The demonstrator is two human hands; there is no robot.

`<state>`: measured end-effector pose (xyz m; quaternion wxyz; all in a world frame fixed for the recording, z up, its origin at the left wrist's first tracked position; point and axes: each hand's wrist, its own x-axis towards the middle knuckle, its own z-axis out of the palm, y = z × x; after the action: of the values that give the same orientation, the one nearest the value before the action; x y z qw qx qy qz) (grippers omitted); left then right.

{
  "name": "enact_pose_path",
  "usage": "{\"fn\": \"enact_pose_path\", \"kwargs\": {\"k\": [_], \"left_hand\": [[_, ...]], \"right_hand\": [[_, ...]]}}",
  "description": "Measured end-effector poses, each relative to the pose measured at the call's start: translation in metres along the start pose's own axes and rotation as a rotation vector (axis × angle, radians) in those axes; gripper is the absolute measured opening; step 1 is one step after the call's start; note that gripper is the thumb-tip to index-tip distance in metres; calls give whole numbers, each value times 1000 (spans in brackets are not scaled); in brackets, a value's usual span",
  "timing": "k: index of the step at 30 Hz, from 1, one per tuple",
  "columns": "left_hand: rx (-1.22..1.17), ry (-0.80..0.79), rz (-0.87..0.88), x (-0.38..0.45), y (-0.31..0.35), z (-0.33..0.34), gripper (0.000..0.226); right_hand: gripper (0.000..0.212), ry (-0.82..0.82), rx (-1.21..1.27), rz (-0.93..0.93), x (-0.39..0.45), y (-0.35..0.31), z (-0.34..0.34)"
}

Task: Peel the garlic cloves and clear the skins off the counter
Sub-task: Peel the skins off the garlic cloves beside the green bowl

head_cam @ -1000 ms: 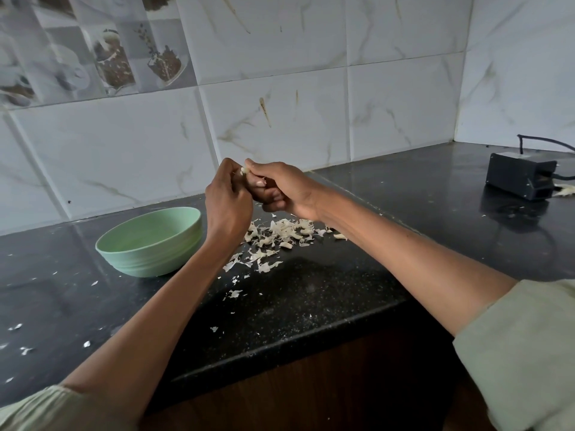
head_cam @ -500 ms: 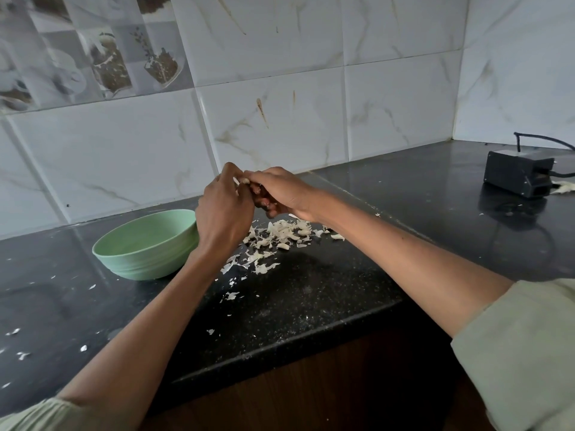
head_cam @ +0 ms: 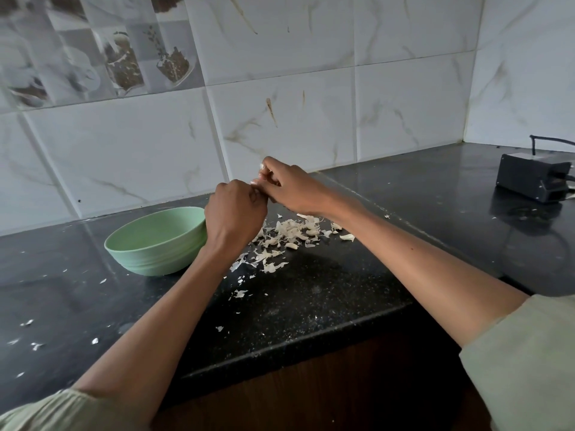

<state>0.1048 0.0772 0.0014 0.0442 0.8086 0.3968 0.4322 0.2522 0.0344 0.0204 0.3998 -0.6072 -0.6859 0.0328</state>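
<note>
The clove itself is almost wholly hidden between the two hands, with only a pale bit [head_cam: 260,166] showing at the right fingertips; how much skin is left on it cannot be told. The left hand [head_cam: 234,213] is curled into a fist, knuckles to the camera, meeting the right hand [head_cam: 287,188], whose fingers pinch the clove above the counter [head_cam: 311,303]. A heap of skins [head_cam: 289,234] lies just below the hands. A green bowl [head_cam: 155,244] stands beside the left wrist, its inside partly cut off from sight.
</note>
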Motion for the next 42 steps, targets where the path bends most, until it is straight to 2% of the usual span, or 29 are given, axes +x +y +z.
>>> {"fn": "enact_pose_path", "kwargs": {"k": [3,8,11,13,15,19,22,25,29,36,42], "left_hand": [[-108,2,-57,1,3,-2,40],[-231,-21,-87,4,-3,3,39],[-269,-40,-38,4,-1,2,23],[-329,-54,0,4,2,0,10],[-391,-90,7,4,4,-1,16],[-773,-159,-151,7,5,-6,14],[-910,-160,-216,9,4,-9,16],[-893,-92,-188,10,3,-10,14],[-859,-34,-158,11,3,-10,17],[-856,-66,-142,9,7,-16,10],[-836,-70,-156,7,8,-16,9]], "right_hand": [[26,-25,10,-81,-1,0,-6],[20,65,-33,-172,3,3,-13],[16,108,-7,-161,3,4,-17],[16,149,78,-99,4,5,-20],[18,176,182,-35,5,8,-22],[16,183,411,38,5,14,-27],[24,120,556,53,4,16,-30],[28,45,658,41,4,16,-34],[29,31,679,38,4,16,-36],[26,134,695,113,2,14,-38],[17,84,727,171,2,14,-35]]}}
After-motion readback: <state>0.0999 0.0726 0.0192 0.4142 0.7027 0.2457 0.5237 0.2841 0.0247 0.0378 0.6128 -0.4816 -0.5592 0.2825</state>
